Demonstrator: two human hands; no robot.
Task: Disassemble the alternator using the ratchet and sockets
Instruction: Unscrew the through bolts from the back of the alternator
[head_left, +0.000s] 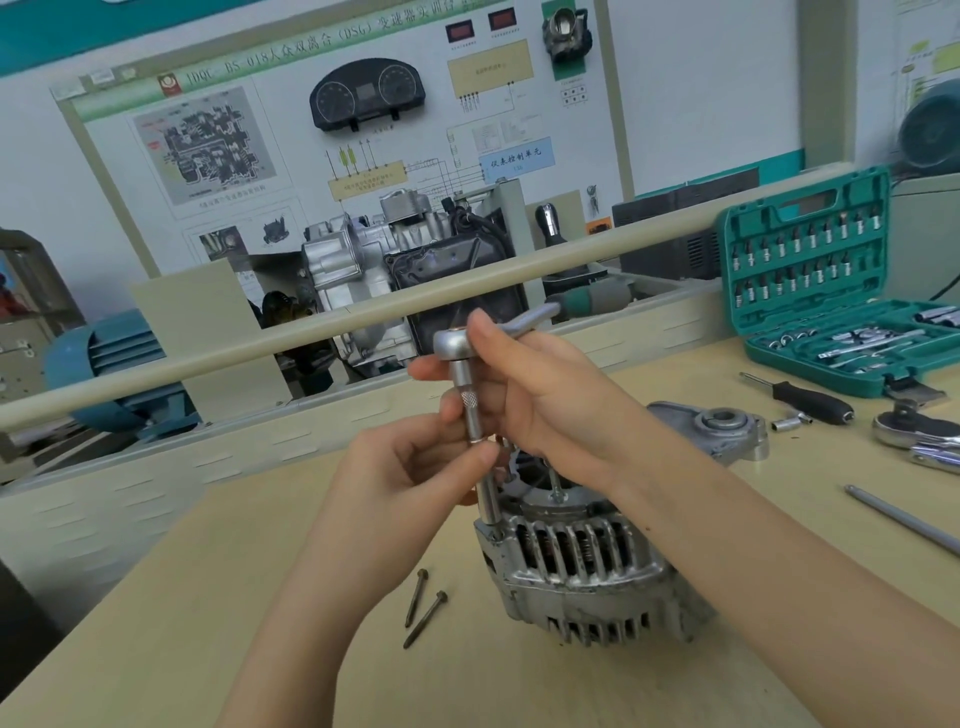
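Mid-teardown: two long bolts (423, 605) already out, lying on the counter (208, 597) at 9 o'clock of the alternator (582, 566) (centre counter). End cover (717, 426) off, at 1 o'clock. Right hand (540, 395) grips the ratchet (454, 345), left hand (415, 462) fingers pinch the extension (470, 410) — socket on the next bolt. More bolts likely left.

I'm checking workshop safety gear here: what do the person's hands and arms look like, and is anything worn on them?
Both the left hand and the right hand are bare: no gloves, rings, watch or bands show. Both forearms are uncovered to the frame edge, no sleeves visible. Fingernails are short and unpainted.
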